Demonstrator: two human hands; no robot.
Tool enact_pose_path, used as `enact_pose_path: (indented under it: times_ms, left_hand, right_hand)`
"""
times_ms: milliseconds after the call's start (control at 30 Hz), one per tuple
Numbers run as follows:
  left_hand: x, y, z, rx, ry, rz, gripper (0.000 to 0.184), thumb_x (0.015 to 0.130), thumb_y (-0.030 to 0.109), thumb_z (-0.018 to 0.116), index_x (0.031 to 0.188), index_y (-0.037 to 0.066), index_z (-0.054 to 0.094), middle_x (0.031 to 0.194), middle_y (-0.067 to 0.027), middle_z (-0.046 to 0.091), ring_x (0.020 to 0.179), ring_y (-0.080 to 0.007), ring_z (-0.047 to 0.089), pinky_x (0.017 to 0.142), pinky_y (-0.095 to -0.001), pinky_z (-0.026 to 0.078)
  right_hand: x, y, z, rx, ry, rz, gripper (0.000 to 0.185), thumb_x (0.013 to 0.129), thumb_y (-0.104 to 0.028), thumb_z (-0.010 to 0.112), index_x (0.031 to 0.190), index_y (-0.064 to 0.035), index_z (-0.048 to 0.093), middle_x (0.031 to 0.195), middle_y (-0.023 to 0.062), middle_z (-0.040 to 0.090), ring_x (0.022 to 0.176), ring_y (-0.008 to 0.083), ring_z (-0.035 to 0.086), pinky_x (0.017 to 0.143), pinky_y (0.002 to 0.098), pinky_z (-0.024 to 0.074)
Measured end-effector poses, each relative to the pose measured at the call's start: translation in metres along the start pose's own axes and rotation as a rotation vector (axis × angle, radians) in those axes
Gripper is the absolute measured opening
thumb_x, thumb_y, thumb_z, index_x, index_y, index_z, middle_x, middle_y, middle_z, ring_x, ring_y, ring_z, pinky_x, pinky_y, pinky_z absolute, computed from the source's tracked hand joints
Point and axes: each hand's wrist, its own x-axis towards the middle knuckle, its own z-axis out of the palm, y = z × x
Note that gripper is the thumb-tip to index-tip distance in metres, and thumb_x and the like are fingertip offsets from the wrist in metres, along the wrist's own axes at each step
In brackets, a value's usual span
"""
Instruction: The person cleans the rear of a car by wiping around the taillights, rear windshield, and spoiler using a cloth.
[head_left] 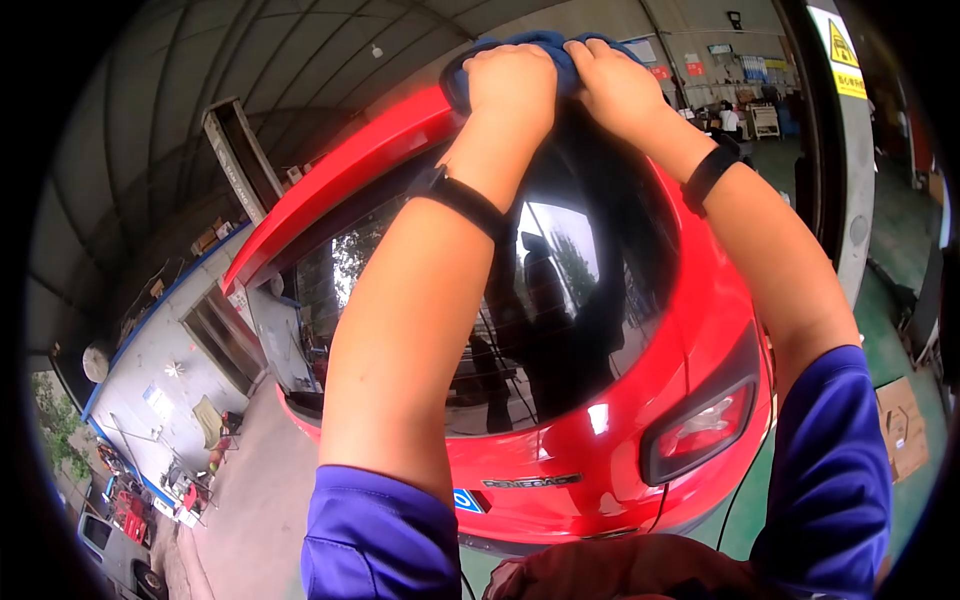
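Both my arms reach up to the top rear edge of a red car point(720, 290). A dark blue cloth point(566, 72) is bunched there, against the roof edge above the rear window point(420, 330). My left hand point(510, 82) is closed on the cloth, its knuckles toward me. Close beside it, my right hand point(618, 90) grips the cloth with bent fingers. Part of the cloth is hidden under both hands. The lettering point(530, 482) on the tailgate reads RENEGADE, partly blurred.
A grey lift post point(858, 170) with a yellow warning sign point(845, 55) stands at the right. Another post point(240, 160) rises at the left. Black cables point(745, 470) hang by the rear bumper. A flattened cardboard box point(902, 430) lies on the green floor.
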Motion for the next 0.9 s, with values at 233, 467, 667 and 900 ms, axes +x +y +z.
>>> enact_pose_path:
  times_ms: [233, 467, 667, 900]
  left_hand:
    - [-0.071, -0.09, -0.016, -0.057, 0.044, -0.055, 0.053, 0.07, 0.034, 0.084, 0.102, 0.002, 0.057, 0.092, -0.0178, 0.067, 0.085, -0.0339, 0.07, 0.071, -0.0421, 0.058]
    - [-0.145, -0.175, 0.01, -0.096, 0.214, -0.088, 0.056, 0.063, 0.03, 0.087, 0.1, 0.004, 0.055, 0.087, -0.0131, 0.062, 0.081, -0.0311, 0.066, 0.073, -0.041, 0.054]
    - [-0.153, -0.177, 0.025, -0.102, 0.393, -0.102, 0.056, 0.059, 0.031, 0.088, 0.097, 0.005, 0.056, 0.084, -0.0109, 0.061, 0.078, -0.0304, 0.065, 0.072, -0.0403, 0.052]
    - [-0.156, -0.169, 0.025, -0.039, 0.388, -0.155, 0.054, 0.061, 0.032, 0.087, 0.098, 0.006, 0.057, 0.087, -0.0109, 0.061, 0.081, -0.0312, 0.062, 0.075, -0.0431, 0.049]
  right_hand:
    - [0.031, -0.094, -0.018, 0.011, 0.232, -0.36, 0.057, 0.067, -0.02, 0.081, 0.118, -0.0105, 0.055, 0.104, 0.008, 0.058, 0.099, 0.0278, 0.062, 0.082, 0.0387, 0.0508]
    - [0.064, -0.191, 0.001, -0.027, 0.072, -0.422, 0.063, 0.065, -0.018, 0.085, 0.12, -0.0105, 0.055, 0.107, 0.0092, 0.058, 0.104, 0.0279, 0.06, 0.083, 0.0411, 0.0501]
    - [0.061, -0.194, 0.011, -0.036, 0.137, -0.448, 0.068, 0.062, -0.019, 0.085, 0.123, -0.0131, 0.056, 0.109, 0.007, 0.057, 0.105, 0.0252, 0.059, 0.084, 0.0383, 0.0487]
    - [0.048, -0.19, 0.001, 0.044, 0.24, -0.511, 0.05, 0.076, -0.02, 0.065, 0.123, -0.0062, 0.058, 0.106, 0.0117, 0.055, 0.094, 0.0284, 0.056, 0.081, 0.0399, 0.0455]
